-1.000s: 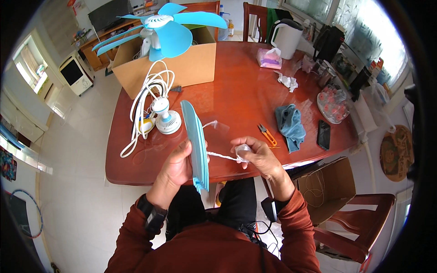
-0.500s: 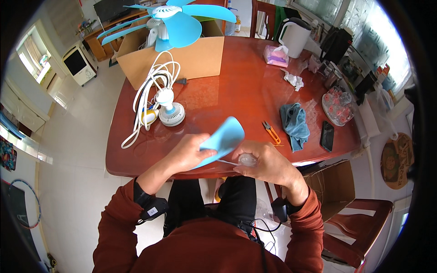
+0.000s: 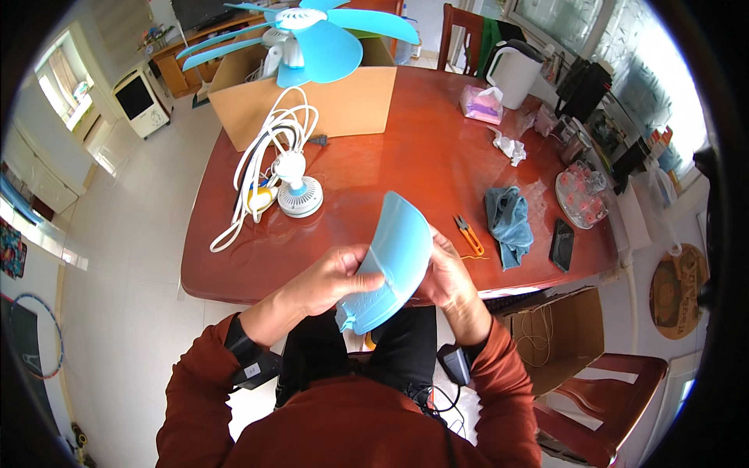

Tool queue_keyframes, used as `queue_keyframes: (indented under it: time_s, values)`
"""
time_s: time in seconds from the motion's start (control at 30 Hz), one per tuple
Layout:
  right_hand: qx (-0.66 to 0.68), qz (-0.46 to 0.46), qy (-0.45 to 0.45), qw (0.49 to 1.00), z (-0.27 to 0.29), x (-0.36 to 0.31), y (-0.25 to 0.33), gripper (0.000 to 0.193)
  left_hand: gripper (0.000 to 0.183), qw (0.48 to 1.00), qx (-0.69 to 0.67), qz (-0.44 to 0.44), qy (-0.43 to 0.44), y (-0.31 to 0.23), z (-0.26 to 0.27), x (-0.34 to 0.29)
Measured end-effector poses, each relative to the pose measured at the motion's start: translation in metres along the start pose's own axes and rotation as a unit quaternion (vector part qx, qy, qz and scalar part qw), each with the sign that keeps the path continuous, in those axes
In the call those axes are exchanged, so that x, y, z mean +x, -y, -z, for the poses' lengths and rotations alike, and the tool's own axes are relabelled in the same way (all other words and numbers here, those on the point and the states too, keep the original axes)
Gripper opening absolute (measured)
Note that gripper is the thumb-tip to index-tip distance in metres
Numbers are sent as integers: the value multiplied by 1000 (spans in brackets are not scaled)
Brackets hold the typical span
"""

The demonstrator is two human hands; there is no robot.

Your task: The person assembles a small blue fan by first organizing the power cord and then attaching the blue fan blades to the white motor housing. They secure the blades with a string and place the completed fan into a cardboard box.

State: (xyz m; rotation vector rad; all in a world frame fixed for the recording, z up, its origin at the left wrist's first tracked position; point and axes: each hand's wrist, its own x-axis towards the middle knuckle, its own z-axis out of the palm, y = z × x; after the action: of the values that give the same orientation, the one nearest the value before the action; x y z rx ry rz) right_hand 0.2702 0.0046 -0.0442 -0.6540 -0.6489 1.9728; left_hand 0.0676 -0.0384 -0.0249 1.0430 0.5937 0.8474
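A light blue fan blade (image 3: 399,249), curved and upright with its narrow root low, is held over the table's front edge. My left hand (image 3: 331,279) grips its left side, thumb on the near face. A thin crease or strip runs across the blade above that thumb. My right hand (image 3: 449,273) is curled at the blade's right edge, its fingertips and whatever they hold hidden behind it. To the left on the table stands a small white and blue fan motor unit (image 3: 299,195). A light blue fan (image 3: 324,48) with several blades sits on a cardboard box (image 3: 343,101).
White cable (image 3: 246,183) lies looped beside the motor unit. On the right are orange-handled thread snips (image 3: 468,235), a blue cloth (image 3: 509,226), a black phone (image 3: 562,245), a tray of glasses (image 3: 583,195), tissues (image 3: 481,104) and a white kettle (image 3: 515,74). A wooden chair (image 3: 601,398) stands lower right.
The blade has turned upright, its root swinging down toward me. My right hand has moved behind its right edge, so the clear round roll it held is out of sight. The view has shifted slightly.
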Motion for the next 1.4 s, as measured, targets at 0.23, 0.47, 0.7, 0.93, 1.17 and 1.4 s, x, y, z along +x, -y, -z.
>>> queue_keyframes:
  time_s: [0.23, 0.47, 0.7, 0.93, 1.17, 1.4]
  values:
    - [-157, 37, 41, 986, 10, -13, 4, 14, 51, 994, -108, 19, 2, 13, 15, 5]
    - [-236, 93, 15, 967, 8, -10, 18, 19, 45, 990, -133, 34, 16, 6, 26, -8]
    - [-486, 63, 70, 869, 3, -34, 22, 23, 29, 983, 11, -14, -183, -3, 46, -5]
    - [-852, 223, 105, 462, -33, -51, -4, 13, 22, 869, 457, -9, -190, -1, 36, 15]
    - [-784, 178, 299, 514, -49, -15, 31, 10, 31, 798, 574, 110, 149, -13, 9, 12]
    - [-336, -90, 262, 900, -4, 15, 42, 13, 42, 953, 214, 120, 177, -22, 8, -7]
